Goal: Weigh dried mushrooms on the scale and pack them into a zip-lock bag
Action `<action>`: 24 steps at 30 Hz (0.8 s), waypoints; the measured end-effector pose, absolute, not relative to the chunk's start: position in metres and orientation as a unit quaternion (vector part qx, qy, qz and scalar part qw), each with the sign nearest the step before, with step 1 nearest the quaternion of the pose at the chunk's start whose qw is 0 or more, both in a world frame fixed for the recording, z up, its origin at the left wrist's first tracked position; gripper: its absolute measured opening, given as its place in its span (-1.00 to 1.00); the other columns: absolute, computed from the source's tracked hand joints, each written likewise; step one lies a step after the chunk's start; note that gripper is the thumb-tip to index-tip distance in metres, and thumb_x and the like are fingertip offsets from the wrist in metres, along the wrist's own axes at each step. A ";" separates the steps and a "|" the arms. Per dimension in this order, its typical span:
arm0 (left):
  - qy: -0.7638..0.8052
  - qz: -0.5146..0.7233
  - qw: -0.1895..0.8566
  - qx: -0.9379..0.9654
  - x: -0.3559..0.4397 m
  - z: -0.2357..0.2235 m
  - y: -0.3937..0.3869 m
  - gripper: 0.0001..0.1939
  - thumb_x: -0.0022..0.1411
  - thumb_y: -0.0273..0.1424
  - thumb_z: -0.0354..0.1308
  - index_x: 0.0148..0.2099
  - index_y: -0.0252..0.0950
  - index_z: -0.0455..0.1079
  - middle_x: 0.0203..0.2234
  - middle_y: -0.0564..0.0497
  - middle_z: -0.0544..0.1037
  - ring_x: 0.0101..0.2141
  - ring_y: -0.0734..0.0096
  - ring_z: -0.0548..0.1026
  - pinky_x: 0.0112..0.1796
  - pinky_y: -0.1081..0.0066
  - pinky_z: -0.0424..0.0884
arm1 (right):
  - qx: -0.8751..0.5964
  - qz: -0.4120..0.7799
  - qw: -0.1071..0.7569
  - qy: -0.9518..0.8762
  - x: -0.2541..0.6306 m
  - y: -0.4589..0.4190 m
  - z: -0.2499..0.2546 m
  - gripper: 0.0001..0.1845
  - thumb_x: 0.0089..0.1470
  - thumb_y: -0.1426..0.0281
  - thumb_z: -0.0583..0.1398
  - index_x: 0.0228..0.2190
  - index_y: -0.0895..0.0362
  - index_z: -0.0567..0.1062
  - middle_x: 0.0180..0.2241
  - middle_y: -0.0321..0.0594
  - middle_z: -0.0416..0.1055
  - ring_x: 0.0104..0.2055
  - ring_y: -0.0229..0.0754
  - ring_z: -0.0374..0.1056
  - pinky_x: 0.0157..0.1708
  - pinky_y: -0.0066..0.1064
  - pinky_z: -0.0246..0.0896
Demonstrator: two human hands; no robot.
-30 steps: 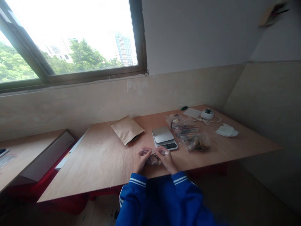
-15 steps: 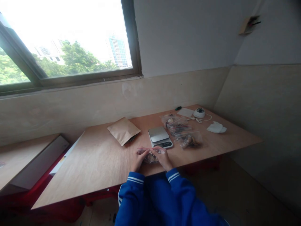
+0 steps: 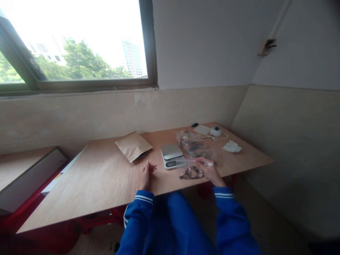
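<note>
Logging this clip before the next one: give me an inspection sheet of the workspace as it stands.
Surface: wooden table, bare at its left.
Job's things: clear bag of brown pieces, held by the right hand; digital scale beside it.
Clutter: brown paper pouch; filled clear bags behind the scale; white cloth; green marker.
Hands: left hand open, empty, at the table's near edge.
Cables: white cord from a small round white device.
Surroundings: window with trees and buildings outside; plain walls.
</note>
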State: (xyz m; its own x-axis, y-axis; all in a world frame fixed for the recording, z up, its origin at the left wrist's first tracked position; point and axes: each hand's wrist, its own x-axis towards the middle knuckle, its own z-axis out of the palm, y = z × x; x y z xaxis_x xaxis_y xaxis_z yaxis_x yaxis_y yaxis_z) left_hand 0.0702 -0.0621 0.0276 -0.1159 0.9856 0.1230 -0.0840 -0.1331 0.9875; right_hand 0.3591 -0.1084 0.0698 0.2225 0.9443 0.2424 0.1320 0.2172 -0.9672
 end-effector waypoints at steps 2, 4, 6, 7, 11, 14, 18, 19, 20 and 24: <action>0.465 0.571 0.463 0.492 0.071 0.029 -0.062 -0.44 0.10 0.07 0.00 -0.47 -0.34 0.48 -0.58 -0.05 0.48 -0.51 0.41 0.37 -0.40 0.41 0.27 | -0.531 0.362 0.568 -0.515 0.397 -0.101 0.075 -0.56 -0.26 0.05 0.34 -0.46 0.16 0.56 -0.41 -0.12 0.53 -0.32 -0.05 0.42 -0.24 -0.25 0.31; 0.464 0.565 0.464 0.500 0.072 0.029 -0.062 -0.45 0.09 0.08 0.01 -0.47 -0.33 0.48 -0.58 -0.04 0.48 -0.51 0.40 0.36 -0.39 0.40 0.27 | -0.565 0.349 0.537 -0.520 0.424 -0.090 0.073 -0.47 -0.33 -0.02 0.33 -0.46 0.20 0.55 -0.40 -0.06 0.53 -0.30 -0.01 0.42 -0.24 -0.22 0.31; 0.465 0.566 0.462 0.500 0.072 0.029 -0.061 -0.46 0.09 0.07 0.02 -0.48 -0.33 0.48 -0.58 -0.04 0.47 -0.51 0.40 0.36 -0.40 0.40 0.26 | -0.611 0.303 0.511 -0.523 0.438 -0.078 0.066 -0.37 -0.37 -0.05 0.33 -0.39 0.23 0.54 -0.34 0.01 0.51 -0.25 0.05 0.41 -0.20 -0.15 0.29; 0.466 0.568 0.460 0.498 0.072 0.028 -0.061 -0.46 0.09 0.06 0.03 -0.48 -0.33 0.48 -0.58 -0.04 0.47 -0.51 0.40 0.35 -0.41 0.40 0.26 | -0.640 0.258 0.503 -0.521 0.441 -0.074 0.062 -0.31 -0.38 -0.04 0.33 -0.31 0.25 0.52 -0.29 0.05 0.50 -0.21 0.09 0.39 -0.16 -0.10 0.26; 0.473 0.568 0.457 0.494 0.072 0.028 -0.060 -0.47 0.09 0.05 0.03 -0.50 -0.32 0.48 -0.60 -0.02 0.46 -0.52 0.40 0.35 -0.41 0.40 0.26 | -0.724 -0.048 0.484 -0.489 0.431 -0.077 0.048 -0.14 -0.20 0.05 0.30 0.03 0.34 0.31 -0.03 0.27 0.30 0.05 0.26 0.18 0.02 0.09 0.04; 0.482 0.560 0.459 0.493 0.072 0.029 -0.059 -0.48 0.09 0.04 0.05 -0.50 -0.33 0.48 -0.60 -0.02 0.46 -0.51 0.39 0.35 -0.41 0.41 0.26 | -0.720 -0.201 0.488 -0.451 0.410 -0.097 0.039 -0.24 0.04 0.13 0.16 0.12 0.39 0.19 0.07 0.35 0.14 0.16 0.27 0.03 0.06 0.09 -0.01; 0.498 0.543 0.462 0.494 0.071 0.025 -0.057 -0.46 0.10 0.05 0.02 -0.48 -0.34 0.48 -0.58 -0.04 0.46 -0.49 0.37 0.35 -0.41 0.42 0.27 | -0.722 -0.220 0.461 -0.467 0.385 -0.109 0.016 -0.39 0.16 0.18 0.04 0.13 0.30 0.21 0.16 0.28 0.03 0.20 0.26 -0.01 0.06 0.08 0.01; 0.502 0.538 0.460 0.497 0.070 0.023 -0.057 -0.46 0.11 0.05 0.01 -0.47 -0.34 0.48 -0.57 -0.03 0.46 -0.48 0.37 0.35 -0.41 0.42 0.27 | -0.723 -0.210 0.445 -0.486 0.383 -0.106 0.008 -0.41 0.17 0.18 0.01 0.12 0.28 0.23 0.18 0.26 0.02 0.20 0.27 -0.01 0.05 0.10 0.02; 0.505 0.534 0.457 0.501 0.070 0.021 -0.056 -0.46 0.12 0.05 0.00 -0.47 -0.34 0.48 -0.56 -0.03 0.46 -0.48 0.37 0.35 -0.41 0.42 0.27 | -0.724 -0.197 0.428 -0.504 0.382 -0.100 0.000 -0.42 0.18 0.17 -0.01 0.11 0.27 0.25 0.18 0.24 0.04 0.20 0.27 0.01 0.04 0.11 0.03; 0.520 0.519 0.444 0.513 0.069 0.014 -0.054 -0.45 0.16 0.03 -0.05 -0.46 -0.34 0.48 -0.55 -0.03 0.46 -0.47 0.38 0.36 -0.40 0.42 0.28 | -0.709 -0.150 0.395 -0.564 0.398 -0.064 -0.023 -0.44 0.21 0.18 -0.08 0.10 0.26 0.27 0.07 0.16 0.27 0.13 0.16 0.14 0.05 0.07 0.06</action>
State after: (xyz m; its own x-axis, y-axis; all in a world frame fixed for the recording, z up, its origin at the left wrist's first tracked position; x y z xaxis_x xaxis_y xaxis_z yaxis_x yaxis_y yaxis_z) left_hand 0.0689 -0.0543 0.0142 -0.0801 0.9943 0.0710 0.0735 -0.0651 0.9952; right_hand 0.3979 -0.0638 -0.0227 0.3181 0.6821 0.6584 0.9190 -0.0511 -0.3910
